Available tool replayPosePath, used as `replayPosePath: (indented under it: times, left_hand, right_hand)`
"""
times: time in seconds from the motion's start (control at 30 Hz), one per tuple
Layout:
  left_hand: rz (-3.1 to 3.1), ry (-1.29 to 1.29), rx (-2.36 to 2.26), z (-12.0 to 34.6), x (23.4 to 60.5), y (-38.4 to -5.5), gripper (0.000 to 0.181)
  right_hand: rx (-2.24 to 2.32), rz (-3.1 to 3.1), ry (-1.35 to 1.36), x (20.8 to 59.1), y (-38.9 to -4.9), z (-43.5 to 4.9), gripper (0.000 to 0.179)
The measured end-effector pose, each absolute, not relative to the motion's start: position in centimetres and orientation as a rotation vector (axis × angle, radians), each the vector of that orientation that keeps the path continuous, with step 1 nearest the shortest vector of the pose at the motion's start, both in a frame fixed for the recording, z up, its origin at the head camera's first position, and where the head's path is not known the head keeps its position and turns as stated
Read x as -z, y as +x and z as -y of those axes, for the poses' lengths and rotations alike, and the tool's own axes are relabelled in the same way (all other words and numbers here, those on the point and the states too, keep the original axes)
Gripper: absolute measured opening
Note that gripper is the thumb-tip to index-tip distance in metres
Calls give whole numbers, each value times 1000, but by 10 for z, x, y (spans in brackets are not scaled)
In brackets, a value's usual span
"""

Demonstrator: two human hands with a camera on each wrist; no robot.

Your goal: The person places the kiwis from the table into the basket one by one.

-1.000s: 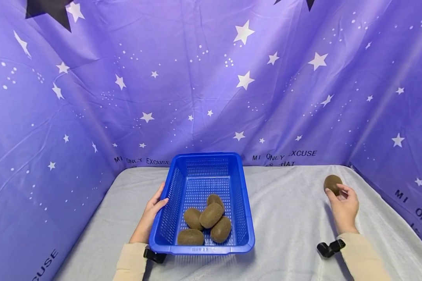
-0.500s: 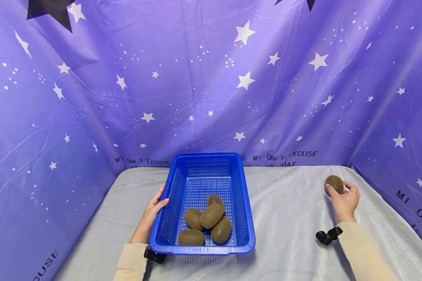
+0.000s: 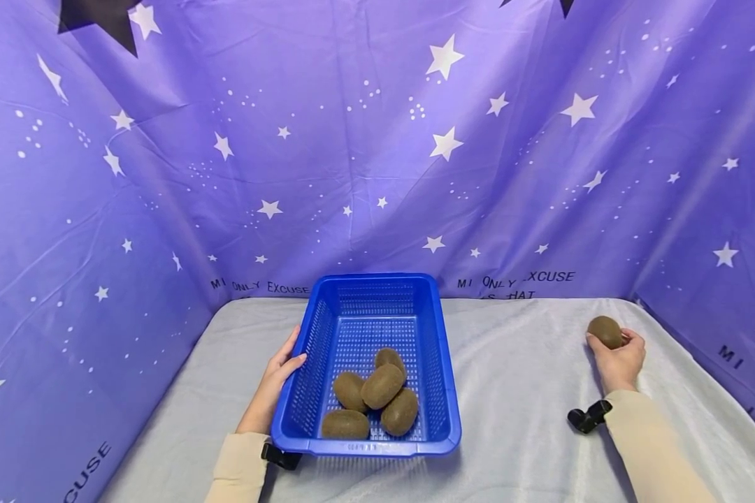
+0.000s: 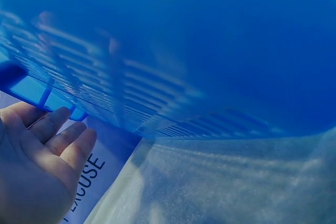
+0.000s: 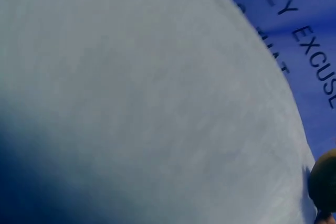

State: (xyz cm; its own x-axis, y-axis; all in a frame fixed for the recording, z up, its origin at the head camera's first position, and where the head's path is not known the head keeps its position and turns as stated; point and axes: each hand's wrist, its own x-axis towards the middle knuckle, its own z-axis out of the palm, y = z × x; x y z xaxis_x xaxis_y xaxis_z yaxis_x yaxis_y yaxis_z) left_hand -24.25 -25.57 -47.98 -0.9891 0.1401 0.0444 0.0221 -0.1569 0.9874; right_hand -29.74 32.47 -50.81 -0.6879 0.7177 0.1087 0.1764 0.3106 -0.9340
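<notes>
In the head view a blue plastic basket (image 3: 366, 447) with slotted walls stands mid-table. Several brown kiwis (image 3: 382, 386) lie in its near half, one on top of the others. My left hand (image 3: 270, 391) holds the basket's left side, thumb over the rim; the left wrist view shows its fingers (image 4: 79, 148) under the rim outside. Far to the right, my right hand (image 3: 621, 363) grips a single kiwi (image 3: 605, 331) between thumb and fingers, close over the cloth. Only the edge of that kiwi (image 5: 324, 182) enters the right wrist view.
A pale grey cloth (image 3: 516, 391) covers the table. Purple star-printed curtain (image 3: 377, 140) hangs behind and along both sides, close to the table's edges. Black wrist cameras (image 3: 588, 417) are strapped at both wrists over beige sleeves.
My right fingers have closed further round the kiwi, and the wrist has turned slightly. The head view has shifted a little. My left hand and the basket stay in place.
</notes>
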Motion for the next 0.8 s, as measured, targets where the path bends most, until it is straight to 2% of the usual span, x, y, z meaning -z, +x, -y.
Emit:
replayPosePath:
  times: [0.8]
  left_hand:
    - [-1970,189,-2328,256,480,-243,66]
  right_hand:
    - [-1407,2018,-781,515,-300,-331,63]
